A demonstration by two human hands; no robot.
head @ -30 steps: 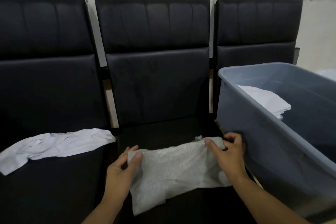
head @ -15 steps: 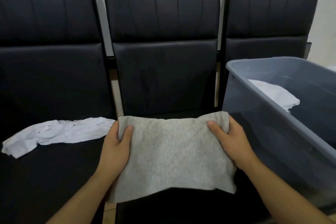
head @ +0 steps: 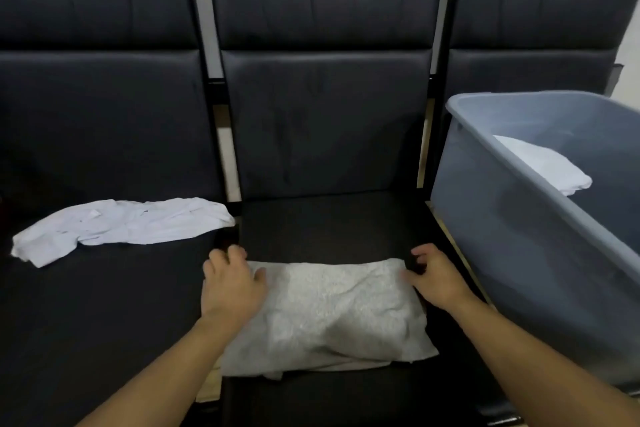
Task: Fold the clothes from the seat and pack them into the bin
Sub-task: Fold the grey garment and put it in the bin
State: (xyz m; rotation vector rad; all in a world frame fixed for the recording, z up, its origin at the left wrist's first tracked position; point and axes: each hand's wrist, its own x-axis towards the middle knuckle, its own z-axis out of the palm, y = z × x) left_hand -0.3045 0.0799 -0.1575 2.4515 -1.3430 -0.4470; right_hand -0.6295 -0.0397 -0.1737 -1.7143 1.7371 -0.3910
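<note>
One grey towel (head: 329,315) lies folded on the front of the middle seat (head: 332,218), its near edge overhanging the seat front. Left hand (head: 230,284) rests on the towel's left end, fingers loosely curled at the far corner; whether they pinch the fabric cannot be told. Right hand (head: 438,279) sits at the right end, thumb touching the towel's far corner, fingers curled just beyond the edge, holding nothing visible. One white garment (head: 121,227) lies unfolded and crumpled on the left seat (head: 86,305). Grey bin (head: 512,236) stands to the right, just beside the middle seat, containing a folded white cloth (head: 547,166).
</note>
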